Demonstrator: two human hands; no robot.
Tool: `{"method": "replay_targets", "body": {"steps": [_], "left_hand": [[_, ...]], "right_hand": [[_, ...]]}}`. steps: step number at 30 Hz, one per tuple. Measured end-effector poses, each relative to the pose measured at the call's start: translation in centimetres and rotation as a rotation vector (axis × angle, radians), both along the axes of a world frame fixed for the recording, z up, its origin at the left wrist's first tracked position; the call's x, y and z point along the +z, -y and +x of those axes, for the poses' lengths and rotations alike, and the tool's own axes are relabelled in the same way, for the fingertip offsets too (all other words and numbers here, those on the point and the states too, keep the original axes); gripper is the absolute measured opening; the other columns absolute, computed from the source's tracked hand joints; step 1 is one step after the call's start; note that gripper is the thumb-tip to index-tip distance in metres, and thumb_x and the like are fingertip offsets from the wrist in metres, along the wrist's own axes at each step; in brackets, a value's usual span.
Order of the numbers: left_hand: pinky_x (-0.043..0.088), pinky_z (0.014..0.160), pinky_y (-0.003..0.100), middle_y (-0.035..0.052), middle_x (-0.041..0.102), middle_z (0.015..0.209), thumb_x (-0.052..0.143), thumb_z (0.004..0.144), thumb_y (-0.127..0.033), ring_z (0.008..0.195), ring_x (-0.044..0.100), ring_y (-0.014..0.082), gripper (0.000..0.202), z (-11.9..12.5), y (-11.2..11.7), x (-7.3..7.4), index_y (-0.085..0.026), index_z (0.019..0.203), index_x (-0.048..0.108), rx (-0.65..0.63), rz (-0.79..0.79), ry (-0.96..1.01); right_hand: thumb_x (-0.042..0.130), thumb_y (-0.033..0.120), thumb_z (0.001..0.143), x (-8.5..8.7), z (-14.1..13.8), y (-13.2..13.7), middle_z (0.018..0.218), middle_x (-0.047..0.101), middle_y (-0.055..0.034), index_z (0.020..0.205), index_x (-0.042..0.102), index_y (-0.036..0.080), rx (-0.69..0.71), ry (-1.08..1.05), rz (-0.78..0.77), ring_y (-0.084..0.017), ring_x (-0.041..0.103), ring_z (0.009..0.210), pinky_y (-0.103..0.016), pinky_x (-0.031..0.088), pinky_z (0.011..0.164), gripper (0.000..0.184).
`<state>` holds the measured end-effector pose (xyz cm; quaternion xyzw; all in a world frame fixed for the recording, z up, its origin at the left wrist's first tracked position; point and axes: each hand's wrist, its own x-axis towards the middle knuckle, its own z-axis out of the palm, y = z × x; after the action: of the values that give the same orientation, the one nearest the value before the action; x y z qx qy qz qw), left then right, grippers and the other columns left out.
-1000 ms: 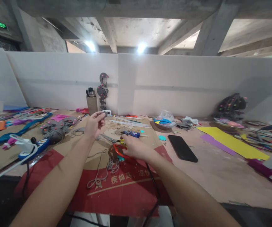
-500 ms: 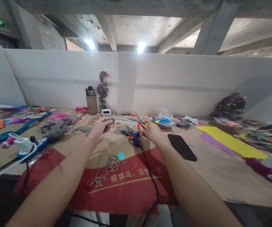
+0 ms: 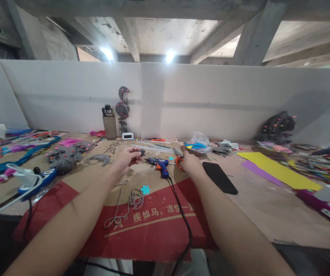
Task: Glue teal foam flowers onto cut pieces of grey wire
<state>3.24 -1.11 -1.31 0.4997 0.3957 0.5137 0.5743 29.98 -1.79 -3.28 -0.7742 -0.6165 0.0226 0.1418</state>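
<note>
My left hand [image 3: 128, 158] is closed in a pinch on a small dark piece over the cardboard sheet [image 3: 142, 226]. My right hand [image 3: 190, 161] grips red-handled scissors [image 3: 178, 159], blades pointing up and left. Between the hands a blue glue gun [image 3: 160, 166] lies on the cardboard, its black cord [image 3: 182, 218] running toward me. A teal foam flower [image 3: 146, 189] and a tangle of grey cord [image 3: 130, 201] lie nearer to me.
A black phone [image 3: 219, 178] lies right of my right hand. Yellow and purple foam sheets [image 3: 276, 171] sit farther right. A bottle [image 3: 109, 122], a bowl with a plastic bag [image 3: 198, 145], a power strip [image 3: 37, 180] and foam scraps crowd the table. A white partition stands behind.
My right hand picked the red scissors up from the cardboard, swung them up to the right, and now holds them lower beside the glue gun. My left hand lowered slightly, still pinching.
</note>
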Motion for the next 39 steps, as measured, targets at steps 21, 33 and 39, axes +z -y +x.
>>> {"method": "replay_targets", "body": {"steps": [21,33,39], "left_hand": [[0.032,0.046,0.02,-0.0042,0.052,0.058,0.075,0.063,-0.035,0.045,0.044,0.0048,0.032,1.2,0.9,-0.3,-0.013,0.084,0.063,-0.11,0.106,-0.205],[0.032,0.047,0.022,-0.0029,0.052,0.055,0.066,0.069,-0.034,0.047,0.045,0.0076,0.022,1.6,1.9,0.0,-0.014,0.075,0.061,-0.08,0.262,-0.356],[0.032,0.047,0.022,-0.0037,0.051,0.053,0.062,0.066,-0.025,0.046,0.044,0.0079,0.011,2.2,2.5,0.3,-0.015,0.068,0.058,-0.018,0.324,-0.48]], "right_hand": [[0.058,0.037,0.073,0.6,-9.0,1.9,0.063,0.056,0.0039,0.081,0.056,0.02,0.596,-1.171,0.204,-0.01,0.052,0.054,-0.021,0.042,0.051,0.019],[0.053,0.033,0.074,0.8,-9.1,2.4,0.056,0.053,0.0041,0.073,0.054,0.019,0.608,-1.004,0.266,-0.009,0.046,0.05,-0.021,0.036,0.048,0.014],[0.051,0.028,0.072,0.8,-9.3,2.9,0.054,0.05,0.0044,0.066,0.051,0.02,0.575,-0.905,0.268,-0.009,0.042,0.049,-0.021,0.033,0.046,0.01]]}}
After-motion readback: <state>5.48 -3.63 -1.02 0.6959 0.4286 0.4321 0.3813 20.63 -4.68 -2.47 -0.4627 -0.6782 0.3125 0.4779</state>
